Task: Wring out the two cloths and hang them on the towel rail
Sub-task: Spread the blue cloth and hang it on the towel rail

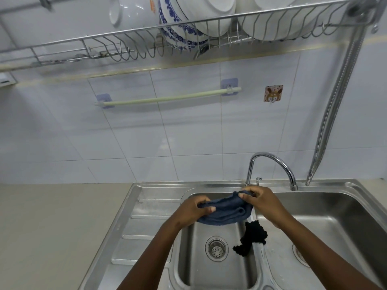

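I'm gripping the bunched dark blue terry cloth (225,210) with both hands, left hand (195,210) and right hand (262,203) closed on its ends over the steel sink (209,186). Probably mid-wring, hard to tell. The crumpled black cloth (252,237) is lying on the divider; the pale green towel rail (167,98) is waiting bare.

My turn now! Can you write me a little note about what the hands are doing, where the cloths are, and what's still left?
Left hand: grip shut on one end of the blue cloth.
Right hand: grip shut on its other end, above the left sink basin.
Black cloth: draped over the divider between the two basins, untouched.
Towel rail: on the wall tiles, nothing hanging on it.
Done: blue cloth picked up.
Left: wring the blue cloth, hang it, then wring and hang the black cloth.
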{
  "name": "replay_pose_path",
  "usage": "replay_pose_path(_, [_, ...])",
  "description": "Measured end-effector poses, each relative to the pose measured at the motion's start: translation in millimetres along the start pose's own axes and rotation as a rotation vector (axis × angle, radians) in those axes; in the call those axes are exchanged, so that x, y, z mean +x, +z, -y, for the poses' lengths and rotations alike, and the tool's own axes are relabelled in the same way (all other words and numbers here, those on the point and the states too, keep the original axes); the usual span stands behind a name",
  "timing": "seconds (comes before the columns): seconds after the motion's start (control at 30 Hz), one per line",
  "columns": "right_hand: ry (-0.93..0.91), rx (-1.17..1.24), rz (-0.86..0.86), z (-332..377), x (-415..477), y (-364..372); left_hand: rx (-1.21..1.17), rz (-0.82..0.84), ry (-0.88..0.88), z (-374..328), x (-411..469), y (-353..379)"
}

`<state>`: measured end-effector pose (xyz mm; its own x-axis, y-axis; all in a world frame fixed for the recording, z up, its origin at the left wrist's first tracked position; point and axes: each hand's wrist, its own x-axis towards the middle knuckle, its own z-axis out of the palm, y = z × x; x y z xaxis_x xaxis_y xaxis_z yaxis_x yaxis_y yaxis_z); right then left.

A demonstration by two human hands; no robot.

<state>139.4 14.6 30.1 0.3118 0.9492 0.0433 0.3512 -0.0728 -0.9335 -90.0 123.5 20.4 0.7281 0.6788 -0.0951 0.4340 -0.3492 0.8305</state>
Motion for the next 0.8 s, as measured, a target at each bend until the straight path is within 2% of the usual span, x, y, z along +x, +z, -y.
replay_pose_path(0.13, [-0.056,-0.186,0.012,0,6,-11,0.036,-0.089,-0.022,-6,1,-10])
replay_pose_path(0.33, [-0.127,-0.360,0.052,8,6,-18,0.074,-0.125,0.016,-18,5,-26])
replay_pose_path(0.47, [-0.195,-0.497,0.055,12,13,-26,0.058,-0.259,0.046,-27,10,-29])
replay_pose_path(0.63, [-0.297,-0.598,0.034,19,19,-34,0.151,-0.065,0.087,-35,11,-32])
replay_pose_path(0.8, [-0.244,-0.652,0.095,29,19,-42,0.248,0.030,0.032,-37,11,-41])
